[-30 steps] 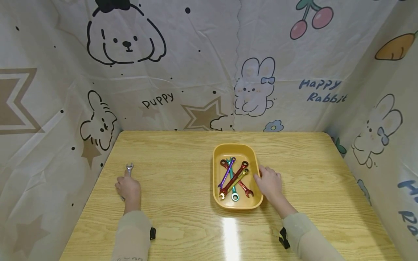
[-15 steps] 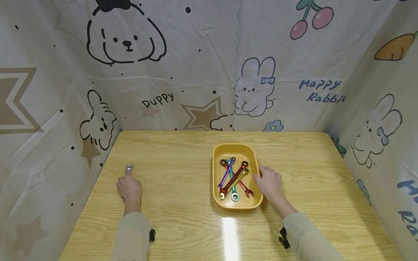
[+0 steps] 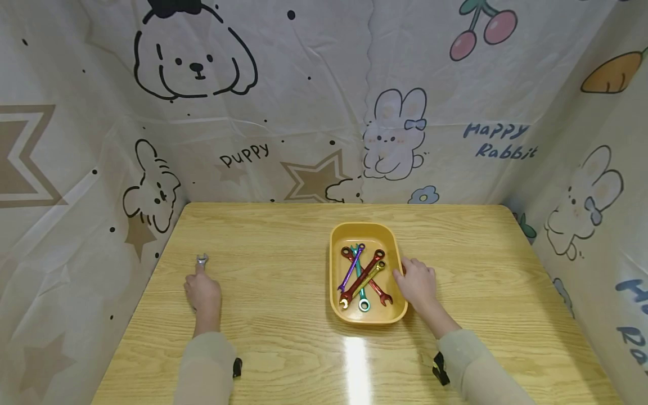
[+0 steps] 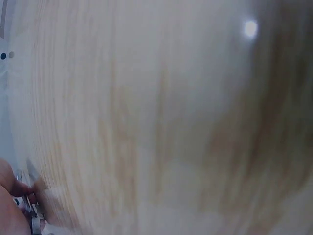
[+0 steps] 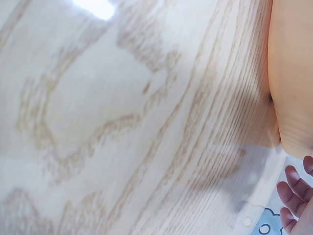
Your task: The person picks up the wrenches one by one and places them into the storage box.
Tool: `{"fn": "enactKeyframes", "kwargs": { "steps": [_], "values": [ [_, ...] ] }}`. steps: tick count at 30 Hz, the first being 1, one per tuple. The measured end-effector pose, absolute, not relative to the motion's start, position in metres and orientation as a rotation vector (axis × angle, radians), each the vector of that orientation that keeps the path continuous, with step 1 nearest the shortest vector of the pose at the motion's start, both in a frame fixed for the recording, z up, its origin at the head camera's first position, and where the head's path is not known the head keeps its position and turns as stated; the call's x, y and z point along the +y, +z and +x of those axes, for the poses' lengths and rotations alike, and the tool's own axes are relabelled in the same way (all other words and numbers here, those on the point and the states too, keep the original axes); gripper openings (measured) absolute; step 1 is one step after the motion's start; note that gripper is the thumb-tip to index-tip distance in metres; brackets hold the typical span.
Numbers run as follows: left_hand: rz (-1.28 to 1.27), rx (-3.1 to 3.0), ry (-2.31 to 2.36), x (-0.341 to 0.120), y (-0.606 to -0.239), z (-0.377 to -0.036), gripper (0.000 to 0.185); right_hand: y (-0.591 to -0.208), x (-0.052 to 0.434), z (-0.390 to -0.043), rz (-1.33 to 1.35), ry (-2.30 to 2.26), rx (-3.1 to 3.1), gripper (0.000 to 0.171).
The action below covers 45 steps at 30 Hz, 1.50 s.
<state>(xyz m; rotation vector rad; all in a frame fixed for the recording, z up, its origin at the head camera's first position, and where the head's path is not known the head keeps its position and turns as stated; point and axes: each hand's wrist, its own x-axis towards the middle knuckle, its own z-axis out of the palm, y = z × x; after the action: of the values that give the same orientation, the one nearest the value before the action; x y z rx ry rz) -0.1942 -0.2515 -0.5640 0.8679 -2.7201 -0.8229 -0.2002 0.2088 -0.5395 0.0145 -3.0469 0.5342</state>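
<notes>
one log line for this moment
left hand: on silver wrench | right hand: at yellow tray edge | tray: coloured wrenches

A light wooden surface (image 3: pixel 283 236) with visible grain and rounded corners, glossy, with a bright glare patch at its near edge. Pale cartoon-printed fabric walls (image 3: pixel 314 101) enclose it on three sides, showing puppies, rabbits, stars, cherries and a carrot.

Left hand (image 3: pixel 203 293) covers most of the silver wrench (image 3: pixel 201 260), only its open end poking out. The left wrist view is badly blurred. Right hand (image 3: pixel 417 283) hides part of the yellow tray (image 3: pixel 337 270) rim; right wrist view cuts the fingertips (image 5: pixel 292 183) at the edge.
</notes>
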Motion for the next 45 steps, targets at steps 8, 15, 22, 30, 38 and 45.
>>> {"fn": "enactKeyframes", "kwargs": {
  "steps": [8,15,22,30,38,45],
  "values": [
    [0.849,-2.739,-0.811,-0.242,-0.563,-0.195,0.055,-0.54,0.209,-0.201,0.012,0.534,-3.051,0.043],
    [0.795,-2.756,-0.803,-0.232,-0.564,-0.196,0.054,-0.541,0.21,-0.2,0.008,0.532,-3.062,0.045],
    [0.753,-2.768,-0.815,-0.224,-0.562,-0.198,0.056,-0.541,0.209,-0.201,0.004,0.544,-3.056,0.044],
    [0.74,-2.782,-0.803,-0.213,-0.556,-0.202,0.053,-0.542,0.21,-0.201,0.01,0.541,-3.055,0.044],
    [0.69,-2.779,-0.796,-0.203,-0.548,-0.207,0.057,-0.541,0.21,-0.201,0.019,0.537,-3.05,0.043],
    [0.658,-2.759,-0.769,-0.194,-0.543,-0.208,0.056,-0.541,0.21,-0.2,0.015,0.536,-3.057,0.044]
  ]
}}
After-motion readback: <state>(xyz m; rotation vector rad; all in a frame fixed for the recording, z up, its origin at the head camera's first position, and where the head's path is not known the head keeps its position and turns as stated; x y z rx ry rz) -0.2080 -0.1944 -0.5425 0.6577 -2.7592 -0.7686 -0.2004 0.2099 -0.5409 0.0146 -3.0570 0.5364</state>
